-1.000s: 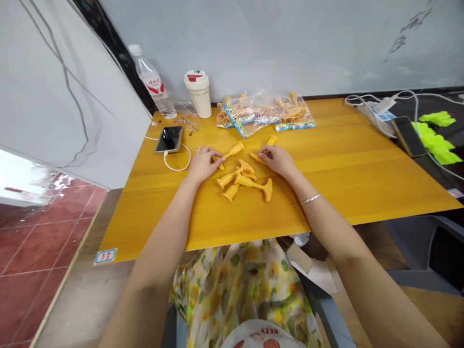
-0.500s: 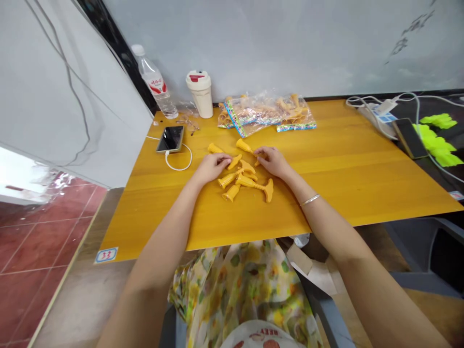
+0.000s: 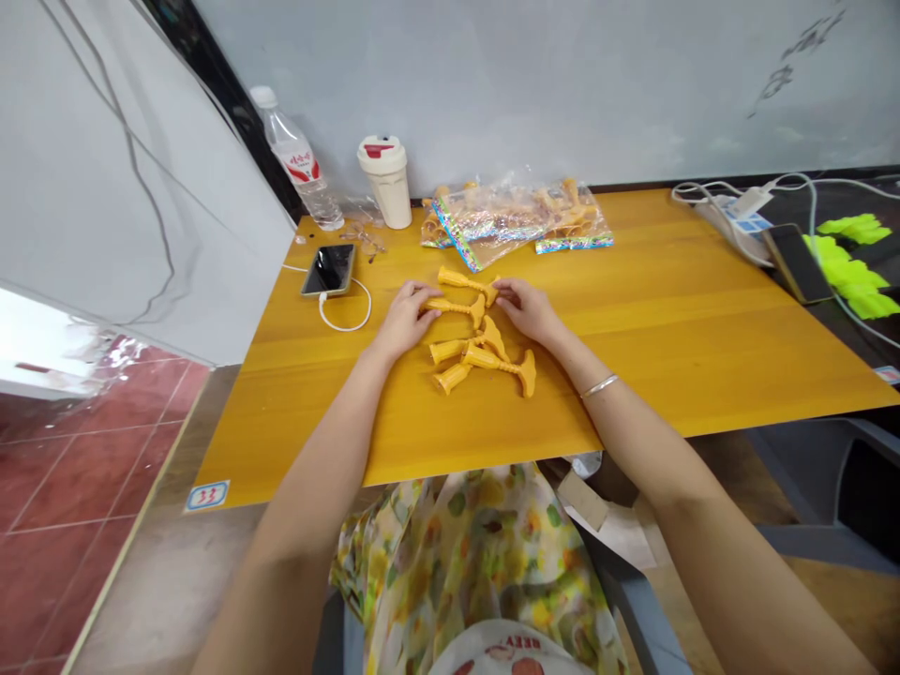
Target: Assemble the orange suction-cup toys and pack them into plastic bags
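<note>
Several yellow plastic pieces, each with a flared end, a thin stem and a T-shaped end, lie on the table in front of me. My left hand [image 3: 406, 321] has thumb and fingers closed around the flared end of one yellow T-ended piece [image 3: 460, 307]. Just beyond it, a second T-ended piece [image 3: 464, 281] has its T end at the fingertips of my right hand [image 3: 526, 309], which is pinched on it. Nearer to me, other T-ended pieces [image 3: 501, 364] overlap in a loose pile between my forearms.
Clear plastic bags [image 3: 517, 220] of similar yellow pieces lie at the back. A white cup [image 3: 390, 187], a water bottle [image 3: 302, 169] and a charging phone [image 3: 329, 270] stand or lie at the left. A power strip [image 3: 749, 220], another phone [image 3: 798, 262] and neon-yellow pieces [image 3: 847, 272] are right.
The left hand's piece now points its T end right, with the hand at its flared end. The right hand's piece has shifted left. The near pile has moved slightly.
</note>
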Demonstrator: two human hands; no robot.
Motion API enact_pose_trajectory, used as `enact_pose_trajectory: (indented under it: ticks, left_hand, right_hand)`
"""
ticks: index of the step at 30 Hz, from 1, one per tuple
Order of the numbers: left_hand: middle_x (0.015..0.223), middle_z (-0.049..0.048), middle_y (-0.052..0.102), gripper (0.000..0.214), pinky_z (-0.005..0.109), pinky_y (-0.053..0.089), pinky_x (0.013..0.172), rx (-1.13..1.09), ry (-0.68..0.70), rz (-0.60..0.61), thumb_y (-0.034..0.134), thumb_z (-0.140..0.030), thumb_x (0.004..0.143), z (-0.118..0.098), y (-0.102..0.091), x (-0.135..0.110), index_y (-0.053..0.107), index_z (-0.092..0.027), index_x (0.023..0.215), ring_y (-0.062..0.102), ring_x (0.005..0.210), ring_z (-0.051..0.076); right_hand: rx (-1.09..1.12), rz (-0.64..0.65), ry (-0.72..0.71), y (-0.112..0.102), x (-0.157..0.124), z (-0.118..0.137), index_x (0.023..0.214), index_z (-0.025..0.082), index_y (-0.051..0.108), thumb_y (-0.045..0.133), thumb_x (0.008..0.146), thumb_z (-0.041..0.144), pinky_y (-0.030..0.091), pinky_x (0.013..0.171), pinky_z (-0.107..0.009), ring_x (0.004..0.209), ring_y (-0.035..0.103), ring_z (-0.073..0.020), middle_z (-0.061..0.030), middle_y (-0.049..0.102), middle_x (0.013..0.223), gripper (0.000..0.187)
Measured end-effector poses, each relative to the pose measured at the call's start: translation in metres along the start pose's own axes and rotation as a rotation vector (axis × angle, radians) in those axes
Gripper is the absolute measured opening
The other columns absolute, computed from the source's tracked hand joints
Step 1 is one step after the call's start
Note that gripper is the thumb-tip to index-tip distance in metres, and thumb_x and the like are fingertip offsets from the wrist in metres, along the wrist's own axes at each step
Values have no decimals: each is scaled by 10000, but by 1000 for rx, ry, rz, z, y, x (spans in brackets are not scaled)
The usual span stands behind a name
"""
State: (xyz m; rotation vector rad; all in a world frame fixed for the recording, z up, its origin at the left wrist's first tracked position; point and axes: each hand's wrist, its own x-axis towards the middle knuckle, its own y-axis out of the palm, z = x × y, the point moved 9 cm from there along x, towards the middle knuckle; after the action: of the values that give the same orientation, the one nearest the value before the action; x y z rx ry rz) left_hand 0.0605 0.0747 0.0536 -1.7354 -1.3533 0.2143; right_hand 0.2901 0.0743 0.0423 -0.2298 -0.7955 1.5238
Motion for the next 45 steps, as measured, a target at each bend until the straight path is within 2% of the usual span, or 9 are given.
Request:
enact_pose_trajectory:
  ticks: [3, 9, 18, 26, 30, 34, 37, 40, 45]
  left_hand:
    - [1159, 95, 607, 320, 414, 533, 968, 10, 22, 0, 637, -229, 887, -7, 3, 0, 688, -194, 1201, 609, 1106, 242]
    - [1068, 59, 591, 325, 350, 555, 829, -62, 1, -46, 650, -212, 882, -11, 6, 1, 670, -191, 1206, 592, 790, 145]
    - [1017, 45, 575, 311, 295, 567, 764, -118, -15, -30, 599, -125, 836, -13, 2, -1, 670, -188, 1132, 598, 785, 129]
    - [1096, 59, 598, 298, 300, 596, 757, -252, -86, -62, 652, -175, 836, -12, 9, -2, 650, -211, 1132, 641, 887, 149]
    - [1220, 94, 566, 347, 342, 615, 797, -317, -118, -91, 636, -172, 845, -7, 11, -2, 618, -216, 1189, 665, 1027, 193]
    - [1252, 103, 567, 343, 316, 609, 770, -318, -119, -119, 621, -181, 853, -5, 6, -3, 617, -218, 1194, 671, 1038, 191]
    - [1221, 98, 611, 289, 263, 571, 697, -288, -121, -131, 626, -222, 855, -7, -3, -4, 642, -204, 1143, 673, 945, 162]
    - [1019, 67, 699, 241, 263, 529, 686, -270, -127, -88, 647, -330, 864, -12, -11, -6, 679, -189, 1056, 652, 819, 147]
    - [853, 45, 722, 343, 289, 508, 715, -335, -124, 43, 653, -499, 848, -24, -10, -13, 704, -180, 963, 633, 754, 157]
  right_hand:
    - [7, 19, -40, 3, -1, 2, 1201, 207, 662, 591, 898, 226, 517, 1084, -464, 1167, 678, -245, -108, 701, 1263, 312]
    - [116, 71, -61, 8, 1, -3, 1291, 234, 615, 544, 933, 290, 478, 1135, -495, 1265, 635, -257, -82, 692, 1304, 369]
    - [135, 35, -92, 8, 5, -15, 1338, 225, 579, 548, 929, 362, 374, 1222, -493, 1369, 546, -264, -113, 614, 1417, 432]
    - [225, 124, -118, 16, 4, -6, 1402, 222, 509, 521, 959, 407, 336, 1243, -485, 1428, 486, -249, -124, 550, 1488, 480]
    - [104, 50, -112, 6, 3, 2, 1381, 203, 545, 521, 963, 385, 358, 1226, -461, 1414, 495, -249, -136, 568, 1465, 457]
    - [4, 21, -94, -10, -2, 21, 1296, 227, 626, 548, 951, 397, 457, 1126, -457, 1236, 616, -248, -114, 663, 1329, 393]
    - [52, 181, -115, -9, -11, 41, 1233, 231, 663, 600, 919, 419, 527, 1001, -437, 1032, 675, -232, -83, 726, 1170, 371]
    - [62, 398, -173, 0, -23, 59, 1164, 225, 697, 679, 864, 446, 541, 913, -402, 935, 663, -222, -68, 733, 1082, 373]
    - [-63, 471, -258, 8, -29, 65, 1080, 200, 731, 670, 873, 442, 511, 857, -357, 868, 620, -207, -60, 695, 934, 324]
